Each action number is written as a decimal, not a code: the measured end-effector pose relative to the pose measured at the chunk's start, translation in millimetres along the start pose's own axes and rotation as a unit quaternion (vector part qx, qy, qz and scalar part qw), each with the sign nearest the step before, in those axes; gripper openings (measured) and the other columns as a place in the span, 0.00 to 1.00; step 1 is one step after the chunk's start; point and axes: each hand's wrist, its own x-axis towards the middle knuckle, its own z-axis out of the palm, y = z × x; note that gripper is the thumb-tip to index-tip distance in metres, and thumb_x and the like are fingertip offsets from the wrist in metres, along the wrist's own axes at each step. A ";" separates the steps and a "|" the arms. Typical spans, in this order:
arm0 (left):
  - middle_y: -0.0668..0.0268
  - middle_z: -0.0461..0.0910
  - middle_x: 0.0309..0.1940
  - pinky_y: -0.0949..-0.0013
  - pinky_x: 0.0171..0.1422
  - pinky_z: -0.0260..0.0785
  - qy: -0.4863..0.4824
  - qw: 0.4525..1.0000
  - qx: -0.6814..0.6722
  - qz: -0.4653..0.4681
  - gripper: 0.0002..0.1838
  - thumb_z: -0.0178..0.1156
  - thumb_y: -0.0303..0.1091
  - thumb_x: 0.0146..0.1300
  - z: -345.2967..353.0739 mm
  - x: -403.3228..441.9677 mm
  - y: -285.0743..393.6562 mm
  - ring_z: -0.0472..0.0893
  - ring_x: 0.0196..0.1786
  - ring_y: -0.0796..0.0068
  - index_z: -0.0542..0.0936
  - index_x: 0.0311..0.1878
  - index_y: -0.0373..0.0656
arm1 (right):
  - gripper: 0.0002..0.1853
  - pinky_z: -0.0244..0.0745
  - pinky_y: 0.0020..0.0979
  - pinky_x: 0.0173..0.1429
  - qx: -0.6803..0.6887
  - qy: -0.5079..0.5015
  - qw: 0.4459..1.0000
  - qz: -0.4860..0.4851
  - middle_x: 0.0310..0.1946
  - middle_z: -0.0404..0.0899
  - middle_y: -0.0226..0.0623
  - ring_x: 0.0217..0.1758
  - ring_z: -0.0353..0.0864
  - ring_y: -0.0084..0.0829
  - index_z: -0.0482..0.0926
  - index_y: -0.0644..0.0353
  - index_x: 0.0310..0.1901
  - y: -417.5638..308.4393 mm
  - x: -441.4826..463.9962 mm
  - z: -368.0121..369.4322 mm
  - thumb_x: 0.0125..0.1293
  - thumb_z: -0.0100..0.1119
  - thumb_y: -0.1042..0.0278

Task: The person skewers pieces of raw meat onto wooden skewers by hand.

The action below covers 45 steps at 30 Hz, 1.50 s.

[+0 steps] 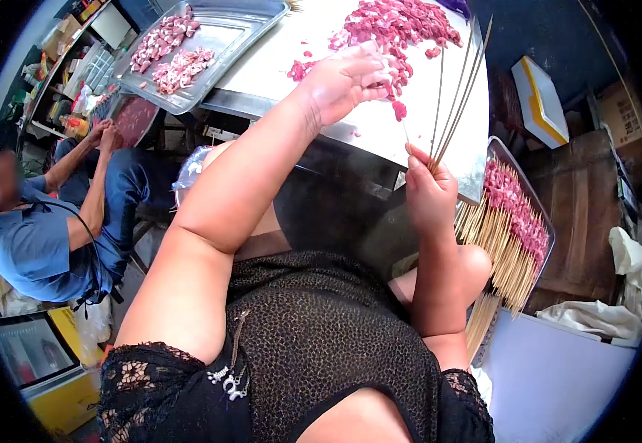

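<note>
My left hand is over the white tabletop, at the near edge of a heap of red meat pieces. Its fingers look stretched out and slightly apart, somewhat blurred, with nothing clearly held. To the right, my right hand is closed on several thin wooden skewers that fan upward over the table's edge. One shorter skewer points up from its fingertips, and a red meat piece shows at or just beyond its tip. The long skewers look bare.
A metal tray with two piles of paler meat stands at the back left. Right of my right hand, another tray holds many loaded skewers. A seated person works at far left. A white box is at back right.
</note>
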 end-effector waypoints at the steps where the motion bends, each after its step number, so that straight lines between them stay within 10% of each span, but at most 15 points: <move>1: 0.54 0.75 0.51 0.61 0.55 0.69 0.000 1.000 -0.001 0.001 0.14 0.53 0.29 0.63 0.6 0.3 2.6 0.75 0.56 0.61 0.72 0.52 0.36 | 0.12 0.50 0.15 0.19 -0.001 -0.001 1.000 0.000 0.17 0.67 0.20 0.15 0.58 0.11 0.77 0.66 0.48 1.2 -0.4 -0.6 0.64 0.54 0.73; 21: 0.51 0.76 0.46 0.60 0.52 0.76 0.175 0.976 0.058 0.114 0.15 0.45 0.36 0.70 -31.4 8.8 28.7 0.80 0.46 0.64 0.68 0.52 0.35 | 0.12 0.51 0.15 0.20 -0.006 -0.014 1.000 -0.001 0.18 0.66 0.20 0.17 0.59 0.11 0.77 0.67 0.49 -0.1 -6.9 -3.7 0.64 0.54 0.75; 30: 0.53 0.78 0.43 0.65 0.45 0.78 0.041 0.995 0.087 -0.028 0.13 0.58 0.33 0.63 -7.1 -3.6 8.4 0.81 0.43 0.64 0.73 0.45 0.34 | 0.12 0.50 0.15 0.20 -0.012 -0.018 1.000 -0.003 0.19 0.66 0.19 0.17 0.58 0.11 0.77 0.67 0.49 -0.9 -6.9 -1.8 0.64 0.53 0.75; 45: 0.60 0.83 0.35 0.74 0.27 0.73 0.146 0.963 0.152 0.167 0.07 0.60 0.23 0.56 -11.2 2.4 17.3 0.82 0.31 0.76 0.76 0.38 0.40 | 0.12 0.54 0.14 0.24 -0.088 -0.053 0.994 -0.038 0.19 0.66 0.17 0.20 0.59 0.10 0.78 0.65 0.48 -2.2 -8.7 -7.8 0.64 0.54 0.75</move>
